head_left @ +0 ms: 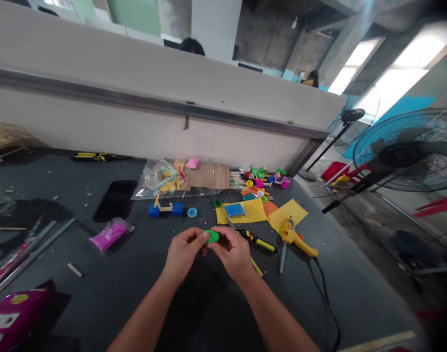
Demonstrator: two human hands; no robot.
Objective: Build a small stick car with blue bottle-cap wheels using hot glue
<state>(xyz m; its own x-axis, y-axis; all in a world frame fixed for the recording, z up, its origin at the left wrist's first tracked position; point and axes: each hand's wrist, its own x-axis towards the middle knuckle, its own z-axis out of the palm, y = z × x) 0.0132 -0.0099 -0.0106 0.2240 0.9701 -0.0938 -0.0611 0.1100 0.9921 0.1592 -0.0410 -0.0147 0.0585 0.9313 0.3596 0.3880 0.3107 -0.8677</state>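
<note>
Between both hands is a small bright-green round piece; whether it is modelling clay or a bottle cap I cannot tell. My left hand pinches its left side, the thumb pressed on top. On its other side my right hand has thumb and fingers closed against it. Just beyond the hands lie a light-blue bottle cap, a dark-green bottle cap and a little build of sticks with blue caps. Close to my right hand rest yellow-and-black pliers, their tips near yellow paper bearing a blue packet.
A yellow glue gun lies at right, its cord trailing to the front. Left are a purple packet, a black phone and metal strips. A plastic bag sits before the partition. A fan stands beyond.
</note>
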